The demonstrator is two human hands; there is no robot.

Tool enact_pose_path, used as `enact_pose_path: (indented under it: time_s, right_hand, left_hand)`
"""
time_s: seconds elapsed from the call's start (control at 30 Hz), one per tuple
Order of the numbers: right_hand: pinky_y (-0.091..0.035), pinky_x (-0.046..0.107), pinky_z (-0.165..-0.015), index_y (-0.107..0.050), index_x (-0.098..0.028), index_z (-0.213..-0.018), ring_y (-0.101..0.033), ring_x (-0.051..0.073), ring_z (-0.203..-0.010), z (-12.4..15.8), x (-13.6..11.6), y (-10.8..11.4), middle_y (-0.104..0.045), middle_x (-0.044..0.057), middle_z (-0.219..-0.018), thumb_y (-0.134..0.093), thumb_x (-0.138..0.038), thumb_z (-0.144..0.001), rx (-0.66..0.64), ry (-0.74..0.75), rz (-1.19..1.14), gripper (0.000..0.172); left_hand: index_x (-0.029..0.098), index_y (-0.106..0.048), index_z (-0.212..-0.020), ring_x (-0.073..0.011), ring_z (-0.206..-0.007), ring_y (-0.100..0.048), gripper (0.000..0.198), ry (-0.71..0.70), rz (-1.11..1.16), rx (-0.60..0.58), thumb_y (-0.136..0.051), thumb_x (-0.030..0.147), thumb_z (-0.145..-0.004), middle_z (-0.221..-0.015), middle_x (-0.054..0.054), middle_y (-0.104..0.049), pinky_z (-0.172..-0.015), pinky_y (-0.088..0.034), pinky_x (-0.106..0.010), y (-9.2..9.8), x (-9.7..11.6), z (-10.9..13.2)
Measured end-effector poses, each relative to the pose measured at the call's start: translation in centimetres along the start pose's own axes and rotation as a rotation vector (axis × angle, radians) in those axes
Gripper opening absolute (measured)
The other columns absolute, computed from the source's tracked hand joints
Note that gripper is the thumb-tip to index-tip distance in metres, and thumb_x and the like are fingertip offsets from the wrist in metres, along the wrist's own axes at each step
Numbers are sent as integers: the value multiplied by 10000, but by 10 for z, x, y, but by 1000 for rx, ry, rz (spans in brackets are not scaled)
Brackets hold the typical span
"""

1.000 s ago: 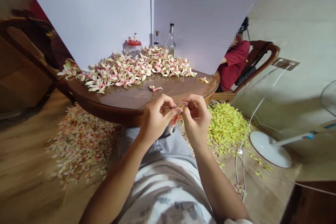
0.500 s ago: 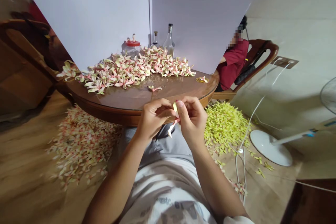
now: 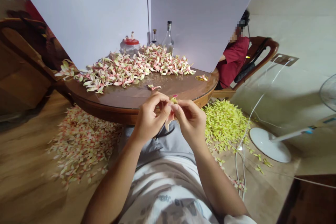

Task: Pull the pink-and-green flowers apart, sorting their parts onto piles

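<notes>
- Head view: left hand (image 3: 151, 115), at the centre of the frame, had its thumb and forefinger pinched on a pink-and-cream blossom (image 3: 168, 121), the other fingers curled.
- Right hand (image 3: 193, 120), just right of centre, met it there, thumb and forefinger pinching the blossom's yellow-green part; a petal hung between the hands, and the fingers hid the rest.
- Beyond them, a heap of blossoms (image 3: 126, 71) spread over the round wooden table (image 3: 118, 102), with a single blossom (image 3: 154, 87) nearer the hands.
- This heap hid the lower parts of a red-lidded jar (image 3: 131, 42) and two glass bottles (image 3: 168, 38), upper centre.
- Pale panels (image 3: 110, 10) filled the upper frame, partly screening a person in maroon (image 3: 234, 64), upper right.
- On the floor lay a pink-and-white pile (image 3: 84, 143), lower left, and a yellow-green pile (image 3: 225, 122), right of centre.
- Both forearms rose from the bottom edge, converging above the lap.
</notes>
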State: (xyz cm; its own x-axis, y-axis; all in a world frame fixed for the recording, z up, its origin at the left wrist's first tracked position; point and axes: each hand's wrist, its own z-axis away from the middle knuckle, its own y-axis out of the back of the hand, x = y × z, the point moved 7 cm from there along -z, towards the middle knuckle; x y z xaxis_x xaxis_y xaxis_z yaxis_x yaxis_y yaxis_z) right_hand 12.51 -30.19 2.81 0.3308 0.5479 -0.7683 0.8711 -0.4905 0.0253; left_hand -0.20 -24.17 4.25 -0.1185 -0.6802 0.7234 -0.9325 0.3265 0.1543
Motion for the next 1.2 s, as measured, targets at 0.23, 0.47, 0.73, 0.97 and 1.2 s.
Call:
enact_pose_path:
  time_s: [0.23, 0.47, 0.73, 0.97, 1.2]
  right_hand:
    - [-400, 223, -491, -645, -226, -912, -510, 74, -522, 17, 41, 42, -622, -33, -737, -677, -302, -918, 403, -109, -283, 82]
    - [-526, 264, -590, -697, -212, -1031, -663, 147, -714, 26, 64, 32, -728, 43, -900, -606, -410, -954, 65, -275, -233, 231]
    - [-587, 347, -837, -765, -245, -1065, -751, 235, -877, 15, 48, 7, -796, 43, -1004, -724, -382, -871, -144, -178, 92, 241]
    - [-547, 284, -669, -781, -218, -932, -683, 173, -664, 13, 55, 13, -767, 25, -788, -640, -380, -923, -55, -147, 167, 214]
    - [-522, 279, -647, -677, -200, -770, -647, 159, -647, 20, 64, -1, -720, 17, -728, -665, -376, -894, 280, -90, 55, 215]
  left_hand:
    - [179, -558, -758, -102, -651, -547, 168, 68, 127, 753, -615, 293, -868, -708, 17, -554, -648, -498, -215, 48, -46, 14]
    - [177, -616, -812, -119, -746, -612, 137, -34, -72, 425, -645, 291, -884, -820, -6, -623, -652, -513, -203, 29, -46, 11]
    - [180, -693, -925, -156, -882, -650, 62, -195, -243, 5, -635, 202, -920, -929, -60, -693, -812, -508, -263, -16, -26, 11]
    - [179, -720, -908, -134, -767, -648, 174, 176, 53, 234, -697, 351, -893, -832, -23, -694, -732, -494, -227, -8, -63, 18]
    - [161, -616, -857, -49, -621, -520, 387, 512, 761, 705, -838, 449, -727, -727, 51, -555, -637, -435, -170, -19, -107, 25]
